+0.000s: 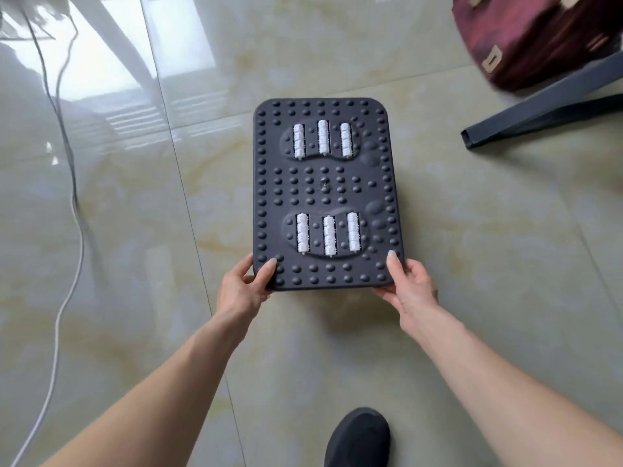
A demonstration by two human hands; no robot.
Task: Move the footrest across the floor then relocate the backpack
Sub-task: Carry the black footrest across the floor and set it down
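Note:
The footrest (325,187) is a black rectangular board studded with bumps and two sets of white rollers, seen from above in the middle of the view. My left hand (244,286) grips its near left corner, thumb on top. My right hand (409,286) grips the near right corner the same way. Whether the board touches the floor or hangs just above it, I cannot tell. The backpack (539,35), dark red with pale buckles, sits at the top right, partly cut off by the frame.
Glossy pale tiles (135,230) cover the floor. A white cable (72,203) snakes down the left side. A dark metal furniture leg (546,106) lies along the floor at the right, below the backpack. My black shoe (359,436) shows at the bottom.

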